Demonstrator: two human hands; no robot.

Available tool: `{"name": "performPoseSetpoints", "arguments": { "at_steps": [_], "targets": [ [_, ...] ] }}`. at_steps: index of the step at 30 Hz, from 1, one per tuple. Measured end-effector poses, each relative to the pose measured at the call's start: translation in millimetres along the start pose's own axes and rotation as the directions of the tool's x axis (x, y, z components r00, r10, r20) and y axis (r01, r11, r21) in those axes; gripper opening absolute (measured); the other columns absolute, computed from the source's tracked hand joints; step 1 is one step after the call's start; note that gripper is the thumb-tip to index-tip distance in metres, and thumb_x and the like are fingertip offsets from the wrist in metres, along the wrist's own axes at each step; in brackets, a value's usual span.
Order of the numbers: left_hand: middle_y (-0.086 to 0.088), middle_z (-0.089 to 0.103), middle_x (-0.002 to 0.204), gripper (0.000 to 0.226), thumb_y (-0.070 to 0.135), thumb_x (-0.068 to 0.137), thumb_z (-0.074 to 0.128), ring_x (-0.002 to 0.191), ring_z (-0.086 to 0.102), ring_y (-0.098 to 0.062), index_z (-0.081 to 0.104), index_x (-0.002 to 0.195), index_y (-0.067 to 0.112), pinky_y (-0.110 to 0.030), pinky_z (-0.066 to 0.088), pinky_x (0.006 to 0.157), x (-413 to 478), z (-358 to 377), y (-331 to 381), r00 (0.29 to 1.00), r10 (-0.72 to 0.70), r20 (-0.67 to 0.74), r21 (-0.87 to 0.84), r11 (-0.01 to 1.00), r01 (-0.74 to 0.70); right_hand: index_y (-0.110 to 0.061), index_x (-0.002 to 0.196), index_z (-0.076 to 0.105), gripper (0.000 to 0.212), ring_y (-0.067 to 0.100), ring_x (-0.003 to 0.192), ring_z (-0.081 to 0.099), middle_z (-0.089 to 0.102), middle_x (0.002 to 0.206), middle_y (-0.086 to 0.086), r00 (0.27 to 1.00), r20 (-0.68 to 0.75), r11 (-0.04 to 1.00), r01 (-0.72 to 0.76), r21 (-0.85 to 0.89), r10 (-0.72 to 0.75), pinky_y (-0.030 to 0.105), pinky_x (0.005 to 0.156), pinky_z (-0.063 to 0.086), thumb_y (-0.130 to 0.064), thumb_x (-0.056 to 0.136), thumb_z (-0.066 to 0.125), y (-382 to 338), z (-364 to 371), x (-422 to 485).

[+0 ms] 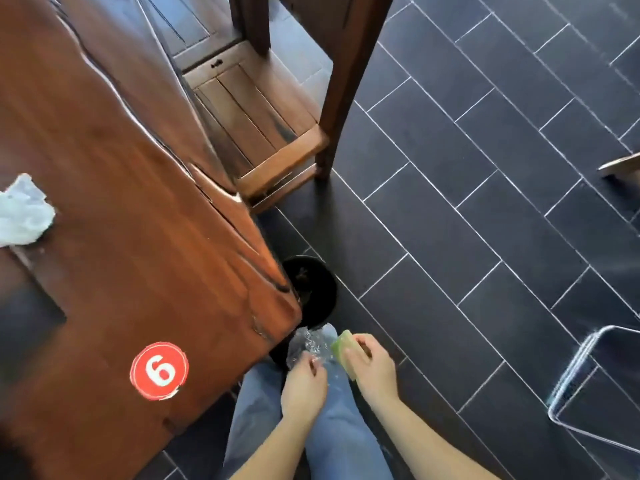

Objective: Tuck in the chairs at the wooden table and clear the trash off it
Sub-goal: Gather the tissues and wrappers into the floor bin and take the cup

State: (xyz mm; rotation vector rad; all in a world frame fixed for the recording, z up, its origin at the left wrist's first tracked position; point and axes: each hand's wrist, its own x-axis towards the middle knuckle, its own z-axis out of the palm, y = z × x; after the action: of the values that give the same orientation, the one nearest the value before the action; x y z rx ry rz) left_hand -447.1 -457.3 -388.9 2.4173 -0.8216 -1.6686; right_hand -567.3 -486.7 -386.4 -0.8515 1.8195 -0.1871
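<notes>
Trash [325, 348] is in both hands, low in front of the person's jeans [332, 427] and just off the near corner of the wooden table [121, 168]. The left hand [304, 386] has its fingers curled down onto a crinkled clear plastic [310, 341], gripping it from above. The right hand [372, 365] pinches a flat green piece [343, 353] between thumb and fingers, touching the plastic's side; what the green piece is cannot be told. Just beyond the hands a round black bin [315, 289] stands on the dark tiled floor [450, 202], its near side partly hidden under the table corner and its mouth open. The step in hand looks like the drop of this trash into the bin. The next move calls for carrying both pieces a little forward over the mouth and then loosening both grips so that nothing lands on the tiles; the table edge overhangs part of the opening, so the release likely has to come from the floor side. On the tabletop near the person sits a red round sticker [159, 370] with a white number; farther left lies a crumpled white tissue [22, 213], not yet cleared, so another trip to the bin seems due. Beyond the bin a wooden chair [256, 112] stands with its seat partly under the table edge; whether it is fully pushed in cannot be told. To the right, well apart, stands a clear-framed chair [595, 386].
</notes>
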Motion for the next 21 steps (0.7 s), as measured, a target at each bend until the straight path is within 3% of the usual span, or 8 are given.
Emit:
{"name": "performPoseSetpoints", "arguments": {
  "at_steps": [4,7,9,11,13,15,17,21],
  "targets": [
    [-0.013,0.053,0.084,0.019,0.014,0.089,0.046,0.083,0.054,-0.028,0.040,0.072,0.016,-0.033,0.039,0.072,51,21,11,0.998,-0.040,-0.041,-0.107,0.994,0.035,-0.020,0.100,0.068,0.016,0.018,0.087,0.063,0.070,0.094,0.000,0.995,0.035,0.994,-0.100,0.052,0.099,0.027,0.071,0.045,-0.024,0.086,0.059,6,32,35],
    [-0.011,0.055,0.081,0.016,0.010,0.086,0.047,0.079,0.054,-0.026,0.043,0.074,0.019,-0.033,0.039,0.064,88,32,8,0.997,-0.061,-0.038,-0.199,0.979,0.052,-0.025,0.079,0.066,0.022,0.019,0.081,0.061,0.069,0.088,0.006,0.989,0.077,0.990,-0.128,0.063,0.123,0.031,0.073,0.045,-0.038,0.092,0.053,0,49,65],
    [-0.011,0.059,0.091,0.010,0.009,0.085,0.045,0.088,0.057,-0.028,0.050,0.091,0.014,-0.034,0.045,0.073,114,42,1,1.000,-0.022,-0.019,-0.247,0.969,0.017,-0.033,0.074,0.062,0.025,0.017,0.080,0.061,0.068,0.084,-0.001,0.993,0.089,0.995,-0.087,0.043,0.083,0.027,0.071,0.046,-0.043,0.094,0.049,-3,56,86],
    [-0.017,0.059,0.104,0.030,0.015,0.078,0.041,0.101,0.056,-0.035,0.050,0.107,0.010,-0.047,0.046,0.090,155,63,-26,1.000,0.019,-0.007,-0.278,0.960,-0.020,-0.023,0.082,0.066,0.029,0.019,0.079,0.061,0.067,0.081,0.000,0.993,0.102,0.998,-0.061,0.026,0.058,0.027,0.072,0.047,-0.042,0.095,0.048,-4,58,106],
    [-0.026,0.053,0.124,0.050,0.012,0.077,0.041,0.118,0.048,-0.041,0.043,0.126,0.003,-0.055,0.035,0.104,169,63,-21,1.000,-0.017,0.019,-0.334,0.942,0.022,-0.011,0.090,0.065,0.038,0.026,0.084,0.062,0.070,0.088,0.009,0.990,0.121,0.997,-0.077,-0.019,0.079,0.036,0.079,0.050,-0.045,0.094,0.047,-5,59,121],
    [-0.026,0.039,0.139,0.049,0.001,0.086,0.044,0.131,0.035,-0.040,0.034,0.134,-0.006,-0.042,0.019,0.113,157,46,3,0.996,-0.089,0.005,-0.349,0.933,0.085,-0.007,0.097,0.065,0.039,0.028,0.090,0.062,0.069,0.095,0.013,0.984,0.159,0.996,-0.073,-0.057,0.081,0.040,0.082,0.049,-0.041,0.095,0.046,-3,61,133],
    [-0.020,0.032,0.145,0.047,-0.001,0.093,0.043,0.137,0.026,-0.032,0.028,0.137,-0.005,-0.025,0.011,0.108,154,40,0,0.992,-0.112,-0.065,-0.333,0.939,0.084,-0.004,0.104,0.063,0.033,0.030,0.095,0.061,0.068,0.100,0.016,0.976,0.200,0.993,-0.064,-0.095,0.083,0.041,0.084,0.049,-0.030,0.095,0.045,-3,64,140],
    [-0.005,0.025,0.148,0.057,0.010,0.095,0.046,0.138,0.020,-0.021,0.017,0.143,0.005,-0.022,0.011,0.108,139,37,-22,0.995,-0.089,-0.040,-0.277,0.958,0.074,-0.016,0.137,0.045,0.044,0.023,0.109,0.055,0.059,0.121,0.006,0.934,0.296,0.977,-0.169,-0.133,0.201,0.040,0.097,0.046,-0.022,0.093,0.047,1,80,156]
  ]
}}
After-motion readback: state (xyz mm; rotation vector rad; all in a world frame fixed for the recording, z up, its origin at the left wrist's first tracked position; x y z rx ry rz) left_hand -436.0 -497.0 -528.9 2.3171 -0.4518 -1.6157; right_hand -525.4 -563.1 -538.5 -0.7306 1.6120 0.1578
